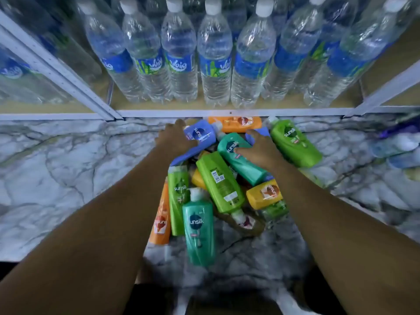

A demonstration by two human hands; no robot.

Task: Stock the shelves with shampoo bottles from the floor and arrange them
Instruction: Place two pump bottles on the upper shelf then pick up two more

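Several Sunsilk shampoo bottles lie in a pile on the marble floor (68, 178) before the bottom shelf. My left hand (175, 138) grips a blue bottle (202, 133) at the pile's far left, thumb on its front. My right hand (261, 152) reaches over a teal bottle (241, 162), and its fingers curl on a second blue bottle (258, 134) that is mostly hidden under the hand. Around them lie an orange bottle (236, 123), a green bottle (295, 144), a green bottle lying label-down (220, 183), a yellow bottle (264, 193) and a teal pump bottle (200, 226).
The bottom shelf (172, 108) right behind the pile holds a row of large water bottles (179, 60). White metal shelf uprights (56, 69) slant at left and right. More blurred packages (397, 146) lie on the floor at far right.
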